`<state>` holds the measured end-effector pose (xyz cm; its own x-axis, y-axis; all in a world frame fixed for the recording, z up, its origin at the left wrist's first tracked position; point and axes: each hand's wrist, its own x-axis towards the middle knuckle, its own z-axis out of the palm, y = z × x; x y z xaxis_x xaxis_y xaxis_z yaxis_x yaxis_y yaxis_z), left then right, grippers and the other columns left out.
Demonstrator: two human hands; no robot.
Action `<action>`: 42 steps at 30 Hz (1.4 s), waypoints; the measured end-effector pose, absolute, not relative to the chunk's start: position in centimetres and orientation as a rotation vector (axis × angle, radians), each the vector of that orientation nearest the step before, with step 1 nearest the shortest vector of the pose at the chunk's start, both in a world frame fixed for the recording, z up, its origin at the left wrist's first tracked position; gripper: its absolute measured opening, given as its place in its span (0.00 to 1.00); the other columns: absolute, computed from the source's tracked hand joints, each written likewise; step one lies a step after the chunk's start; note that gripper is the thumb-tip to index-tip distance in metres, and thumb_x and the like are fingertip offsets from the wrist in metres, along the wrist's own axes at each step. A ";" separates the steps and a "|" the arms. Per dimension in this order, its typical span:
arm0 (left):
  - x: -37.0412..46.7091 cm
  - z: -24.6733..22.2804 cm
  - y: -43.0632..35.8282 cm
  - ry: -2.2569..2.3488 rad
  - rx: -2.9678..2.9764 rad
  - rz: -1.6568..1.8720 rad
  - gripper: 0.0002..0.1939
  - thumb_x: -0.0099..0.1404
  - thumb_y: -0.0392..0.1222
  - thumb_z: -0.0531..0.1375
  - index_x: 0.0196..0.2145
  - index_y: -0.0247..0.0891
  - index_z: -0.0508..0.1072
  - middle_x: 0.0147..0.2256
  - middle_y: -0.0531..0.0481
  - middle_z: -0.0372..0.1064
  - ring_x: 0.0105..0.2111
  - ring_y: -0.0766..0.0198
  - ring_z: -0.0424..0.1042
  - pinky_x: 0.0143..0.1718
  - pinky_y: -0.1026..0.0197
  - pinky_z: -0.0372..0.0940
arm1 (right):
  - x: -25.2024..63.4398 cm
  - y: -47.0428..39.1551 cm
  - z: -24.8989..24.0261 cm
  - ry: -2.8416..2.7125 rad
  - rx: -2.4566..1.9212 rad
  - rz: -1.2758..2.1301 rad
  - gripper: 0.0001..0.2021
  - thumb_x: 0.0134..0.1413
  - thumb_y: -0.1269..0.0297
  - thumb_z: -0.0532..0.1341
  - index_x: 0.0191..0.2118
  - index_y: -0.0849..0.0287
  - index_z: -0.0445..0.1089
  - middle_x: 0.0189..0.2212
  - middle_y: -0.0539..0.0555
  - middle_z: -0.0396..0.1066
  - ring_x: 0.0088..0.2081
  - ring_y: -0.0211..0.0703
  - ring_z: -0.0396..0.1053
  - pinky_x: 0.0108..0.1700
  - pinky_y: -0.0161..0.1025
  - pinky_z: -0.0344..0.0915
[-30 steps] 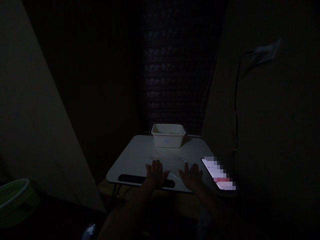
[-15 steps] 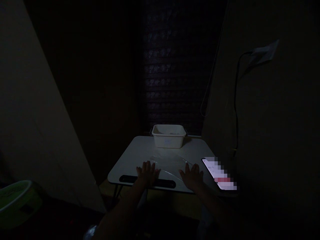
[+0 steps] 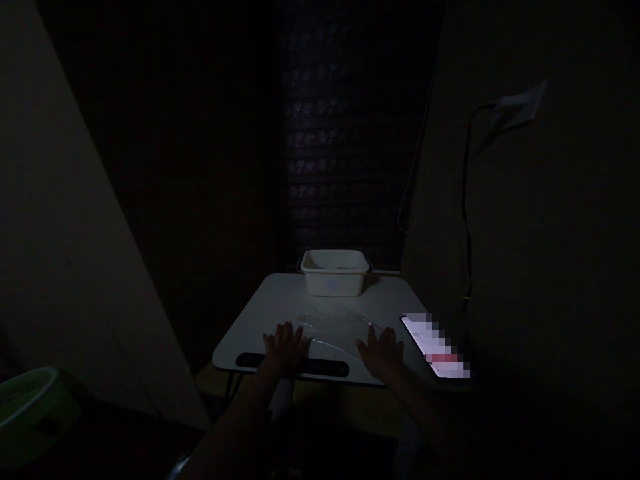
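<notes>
In dim light, a clear plastic sheet or bag (image 3: pixel 333 328) lies on the white table (image 3: pixel 260 303), showing mostly as thin shiny lines. My left hand (image 3: pixel 286 348) rests flat at its left side, fingers spread, above the table's dark slot. On the right side of the plastic my right hand (image 3: pixel 383 353) lies palm down with its fingers apart. Neither hand has anything gripped in it. Whether the fingers press on the plastic or on the bare tabletop is hard to see.
A white tub (image 3: pixel 334 283) with side handles stands at the table's back; its contents are unclear. A lit phone (image 3: pixel 433 347) lies at the right edge. A cable (image 3: pixel 466 220) hangs from a wall outlet (image 3: pixel 520 107). A green basket (image 3: pixel 37 417) sits low at left.
My left hand has slid slightly left, away from the middle of the plastic. My right hand stays nearly in place. The whole view has shifted a little.
</notes>
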<state>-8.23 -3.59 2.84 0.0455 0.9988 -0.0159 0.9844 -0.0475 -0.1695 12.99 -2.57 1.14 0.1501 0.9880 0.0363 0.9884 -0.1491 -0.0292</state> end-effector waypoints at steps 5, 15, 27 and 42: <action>-9.1 2.7 -3.5 -2.084 -2.115 0.176 0.24 0.56 0.50 0.34 0.49 0.41 0.44 0.51 0.42 0.39 0.49 0.46 0.37 0.38 0.37 0.40 | 12.9 -2.8 1.3 -2.024 -2.323 -0.025 0.32 0.43 0.47 0.37 0.51 0.65 0.41 0.49 0.70 0.40 0.49 0.59 0.33 0.41 0.55 0.32; -5.7 2.4 -3.0 -1.953 -2.243 0.077 0.24 0.56 0.50 0.32 0.49 0.43 0.43 0.52 0.48 0.35 0.50 0.50 0.32 0.40 0.37 0.36 | 12.7 -2.8 0.6 -2.006 -2.290 -0.084 0.32 0.43 0.46 0.37 0.50 0.65 0.43 0.48 0.70 0.41 0.49 0.60 0.33 0.42 0.55 0.30; -5.0 1.9 -3.6 -1.874 -2.285 0.104 0.26 0.55 0.51 0.31 0.50 0.39 0.42 0.52 0.43 0.35 0.49 0.48 0.33 0.40 0.39 0.37 | 12.8 -2.9 1.3 -2.028 -2.326 -0.003 0.32 0.43 0.46 0.36 0.51 0.64 0.41 0.49 0.70 0.40 0.50 0.59 0.32 0.41 0.55 0.32; -9.5 2.4 -4.2 -2.026 -2.102 0.142 0.24 0.56 0.50 0.34 0.49 0.41 0.45 0.51 0.42 0.38 0.49 0.48 0.36 0.39 0.39 0.40 | 13.1 -2.6 0.7 -2.022 -2.300 -0.084 0.31 0.44 0.47 0.38 0.50 0.65 0.43 0.48 0.71 0.42 0.49 0.59 0.34 0.41 0.54 0.33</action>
<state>-9.53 -4.16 2.43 0.0460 0.9956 0.0813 0.9746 -0.0269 -0.2222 13.11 -2.58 0.75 0.1288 0.9873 0.0926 0.9916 -0.1272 -0.0224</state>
